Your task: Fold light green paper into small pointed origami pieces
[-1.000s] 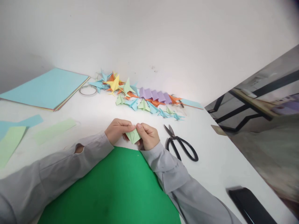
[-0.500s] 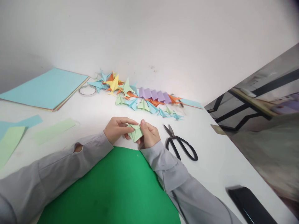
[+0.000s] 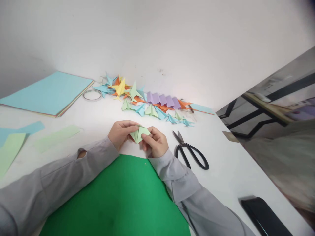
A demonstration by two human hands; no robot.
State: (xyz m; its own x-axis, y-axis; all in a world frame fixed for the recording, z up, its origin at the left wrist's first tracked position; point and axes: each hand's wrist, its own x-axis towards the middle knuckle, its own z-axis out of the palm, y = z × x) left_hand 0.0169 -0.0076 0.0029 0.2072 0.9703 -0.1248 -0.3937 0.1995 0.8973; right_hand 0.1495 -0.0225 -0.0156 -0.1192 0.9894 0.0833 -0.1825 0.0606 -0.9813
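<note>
A small folded piece of light green paper [image 3: 138, 133] is held between my two hands, above the table just beyond a green mat [image 3: 118, 193]. My left hand [image 3: 120, 132] pinches its upper left part, thumb on the front face. On the right side, my right hand [image 3: 156, 141] grips it with the thumb across the front. Creases fan toward the paper's lower point. The fingers behind the paper are partly hidden. Black-handled scissors [image 3: 187, 147] lie with blades slightly apart, right of my right hand.
Folded paper birds [image 3: 120, 88] in several colours and a purple pleated strip [image 3: 163, 100] lie along the wall. Coloured sheets [image 3: 51, 91] are stacked at the left, beside a tape ring [image 3: 92, 95]. Green strips [image 3: 57, 138] lie nearer. A black phone-like object [image 3: 264, 214] rests at the right edge.
The folded green paper has turned in my hands and shifted slightly up and left. My right thumb has moved from its top edge down onto its front.
</note>
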